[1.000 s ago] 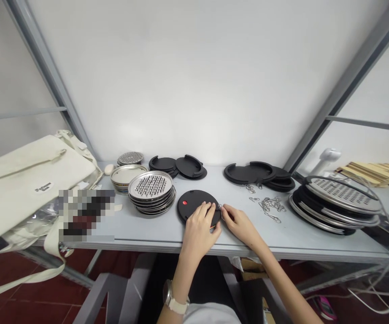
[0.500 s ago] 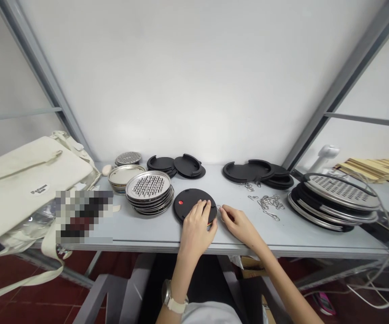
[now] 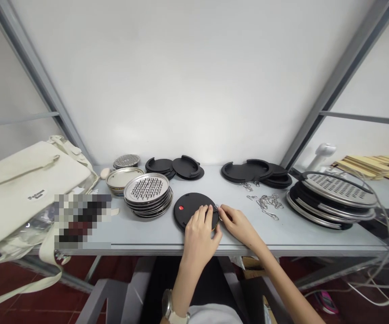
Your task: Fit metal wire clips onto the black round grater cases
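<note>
A round black disc [image 3: 188, 206] with a red spot lies near the table's front edge. My left hand [image 3: 201, 231] rests on its right part, the fingers laid over the top and the thumb at the rim. My right hand [image 3: 233, 221] pinches a small metal wire clip [image 3: 216, 207] at the disc's right rim. More wire clips [image 3: 270, 201] lie in a loose pile to the right. Left of the disc stands a stack of round metal graters [image 3: 147, 189], with pale metal discs [image 3: 123, 177] behind it.
Black round holders [image 3: 246, 171] and more black discs [image 3: 185, 167] lie along the wall. At the right are stacked graters with black rims [image 3: 339, 191] and a white cable [image 3: 388, 225]. A cream bag [image 3: 29, 180] covers the left end.
My right hand has brought the wire clip against the disc's rim. My left hand has shifted slightly right and down on the disc. The whole view has moved a little.
</note>
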A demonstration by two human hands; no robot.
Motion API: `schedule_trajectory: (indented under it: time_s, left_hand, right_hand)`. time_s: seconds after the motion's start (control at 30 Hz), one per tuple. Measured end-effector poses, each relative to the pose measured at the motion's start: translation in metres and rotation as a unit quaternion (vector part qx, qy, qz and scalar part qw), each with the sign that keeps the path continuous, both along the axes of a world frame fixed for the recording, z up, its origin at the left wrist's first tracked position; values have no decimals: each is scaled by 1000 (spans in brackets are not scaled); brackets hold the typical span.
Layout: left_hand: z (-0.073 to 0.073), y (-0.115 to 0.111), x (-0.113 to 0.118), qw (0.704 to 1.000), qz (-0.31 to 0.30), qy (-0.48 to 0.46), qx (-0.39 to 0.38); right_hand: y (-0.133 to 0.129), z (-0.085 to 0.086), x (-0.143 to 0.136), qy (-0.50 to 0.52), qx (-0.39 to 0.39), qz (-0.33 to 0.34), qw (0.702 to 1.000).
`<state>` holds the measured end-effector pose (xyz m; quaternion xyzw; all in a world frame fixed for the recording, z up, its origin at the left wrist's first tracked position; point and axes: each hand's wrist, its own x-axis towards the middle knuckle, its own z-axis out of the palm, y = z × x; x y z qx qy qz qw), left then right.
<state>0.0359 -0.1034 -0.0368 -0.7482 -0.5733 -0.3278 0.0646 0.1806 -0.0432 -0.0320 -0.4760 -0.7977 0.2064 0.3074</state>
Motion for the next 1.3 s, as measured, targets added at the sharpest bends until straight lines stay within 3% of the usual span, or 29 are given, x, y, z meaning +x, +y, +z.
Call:
schedule_trajectory:
  time_s: [0.2,0.33,0.5,0.63,0.73,0.83,1.07,1.3]
  left_hand:
    - [4,-5,8,1000,7,22,-1]
    - [21,0,0,998,-16,55,-27]
    - [55,23,-23,974,-140,150,-99]
    - [68,47,-35,954,-198,199,-107]
    - [67,62,-38,948,-237,171,-128]
    - [60,70,-37,948,-239,139,-160]
    - [46,69,-31,959,-194,77,-190]
    - [46,73,-30,951,-219,20,-219]
  right_hand:
    - [1,0,0,-7,-3,-5,1000]
    - [0,2,2,-11,-6,-2,1000]
    - [0,2,3,-18,-16,-5,1000]
    - [-2,3,3,-16,-22,-9,1000]
    - [-2,5,2,-8,-30,-14,999]
    - [0,6,1,2,-52,-20,998]
    - [7,3,1,8,-103,-46,994]
    - [5,2,0,-16,-107,-63,992]
